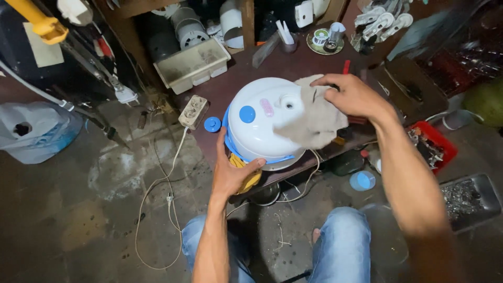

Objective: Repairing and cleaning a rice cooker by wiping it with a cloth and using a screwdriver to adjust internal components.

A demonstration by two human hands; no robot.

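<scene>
A round white appliance point(262, 123) with a blue rim, a blue round button and a small pink patch on its lid stands on the dark wooden table point(293, 65). My left hand point(233, 170) grips its near left side, the thumb hooked over the blue rim, with something yellow under the palm. My right hand point(352, 95) presses a beige cloth point(314, 118) onto the right part of the lid. The cloth hangs over the lid's right edge.
A blue cap point(212, 124) and a white power strip point(193, 111) lie at the table's left edge, its cord trailing over the floor. A dirty white tray point(193, 64) sits behind. A red bin point(432, 147) and a metal tray point(469, 198) of parts are on the right.
</scene>
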